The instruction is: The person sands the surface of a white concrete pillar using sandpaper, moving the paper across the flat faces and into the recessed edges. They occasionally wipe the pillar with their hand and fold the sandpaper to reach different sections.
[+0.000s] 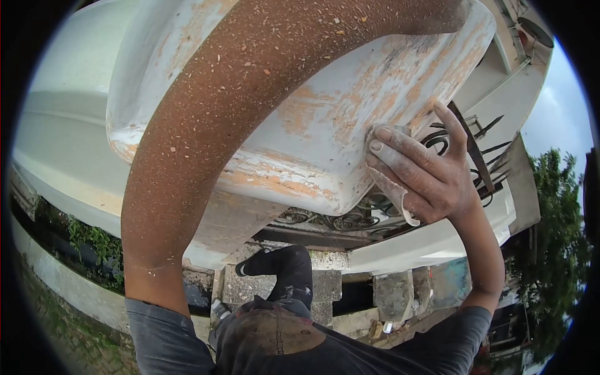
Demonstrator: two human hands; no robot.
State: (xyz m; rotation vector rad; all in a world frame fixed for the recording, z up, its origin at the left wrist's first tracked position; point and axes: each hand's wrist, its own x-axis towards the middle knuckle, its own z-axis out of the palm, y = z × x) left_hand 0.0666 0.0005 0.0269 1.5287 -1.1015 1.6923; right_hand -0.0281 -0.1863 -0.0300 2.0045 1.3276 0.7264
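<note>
Nearest the camera is the person's own body, a dark shirt (281, 340) flecked with dust, one leg in dark trousers (284, 269) stretched toward stone blocks (325, 290) below. The left arm (187, 162), speckled with paint chips, sweeps up across the view; its hand passes behind the top of the piece being worked, so I cannot tell whether it grips or merely braces.

On the right, the right hand (422, 172) is closed narrowly round a folded sheet of sandpaper (390, 187), fingers pressing it flat against the lower edge of a large curved white-painted form (325, 125), perhaps a moulded column or ledge; the lens bends it too much to be sure. Its paint is worn through to orange-tan patches around the rubbing spot.

Farther off are black ornamental ironwork (350, 219), a pale wall (56, 125), greenery (94, 240) at left and a tree (553, 244) at right.

The risks look plain: dust falling into the eyes from overhead work, the sandpaper slipping off the rounded edge and scraping the knuckles, and a loss of footing if the hidden hand is not holding firm.
</note>
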